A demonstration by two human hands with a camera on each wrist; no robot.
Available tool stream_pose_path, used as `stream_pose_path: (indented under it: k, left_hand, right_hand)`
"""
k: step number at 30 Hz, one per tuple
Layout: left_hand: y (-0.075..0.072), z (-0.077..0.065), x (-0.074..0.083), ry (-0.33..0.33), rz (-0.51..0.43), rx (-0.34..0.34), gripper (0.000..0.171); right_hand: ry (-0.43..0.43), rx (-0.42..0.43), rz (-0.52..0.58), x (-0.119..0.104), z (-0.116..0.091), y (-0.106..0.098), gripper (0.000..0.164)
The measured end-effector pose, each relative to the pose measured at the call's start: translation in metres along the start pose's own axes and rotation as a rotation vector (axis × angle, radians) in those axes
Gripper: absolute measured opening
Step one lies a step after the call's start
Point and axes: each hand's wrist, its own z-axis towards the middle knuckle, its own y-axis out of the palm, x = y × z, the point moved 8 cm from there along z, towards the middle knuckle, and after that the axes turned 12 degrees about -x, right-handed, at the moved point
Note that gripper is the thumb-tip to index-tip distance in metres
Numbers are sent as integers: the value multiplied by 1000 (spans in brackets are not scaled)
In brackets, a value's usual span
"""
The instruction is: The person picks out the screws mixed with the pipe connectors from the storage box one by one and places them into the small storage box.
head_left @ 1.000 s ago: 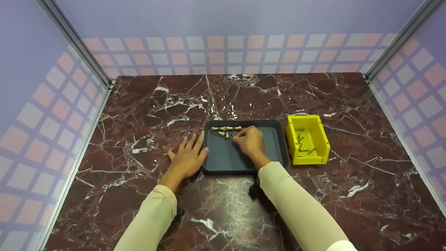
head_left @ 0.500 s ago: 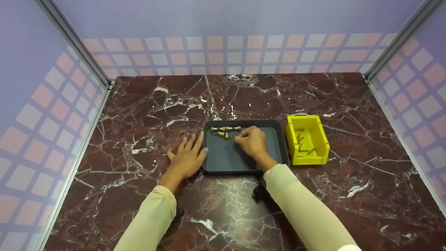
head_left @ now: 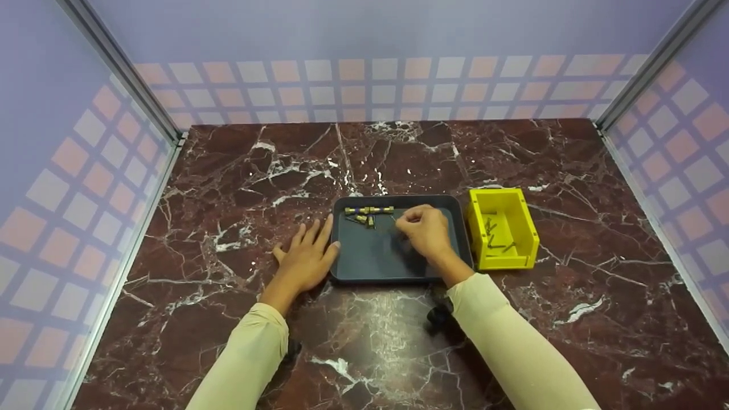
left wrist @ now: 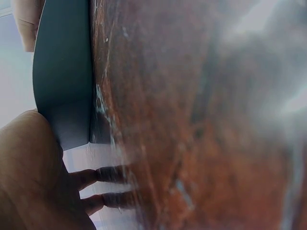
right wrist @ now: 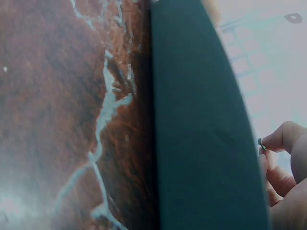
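A dark grey tray (head_left: 364,259) lies on the marbled table, with several brass-coloured fittings (head_left: 369,210) and a few small metal pieces near its back left corner. My right hand (head_left: 426,230) is above the tray's right half and pinches a small screw (right wrist: 261,143) between thumb and fingertips; the screw's head shows in the right wrist view. On the table at the tray's left side lies my left hand (head_left: 304,256), fingers spread and straight, touching the tray's edge. A yellow bin (head_left: 527,228) holding several screws (head_left: 495,233) stands just right of the tray.
The dark red marbled table (head_left: 239,171) carries scattered white specks behind the tray. Pale walls with a tile pattern (head_left: 387,85) enclose the back and both sides.
My right hand has moved right, away from the brass fittings, with the screw held between its fingertips. My left hand, the tray and the yellow bin have stayed in place.
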Motion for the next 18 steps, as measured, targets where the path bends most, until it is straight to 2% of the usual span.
stream_pose_path:
  k: [4, 11, 18]
  left_hand:
    - [-1, 0, 0, -2, -2, -3, 64]
    - [-2, -1, -1, -7, 1, 10, 64]
    - [-1, 0, 2, 4, 7, 16, 65]
  right_hand:
    - [-8, 1, 62, -5, -5, -11, 9]
    - [-49, 44, 33, -18, -12, -33, 12]
    - [-88, 55, 124, -21, -19, -56, 12]
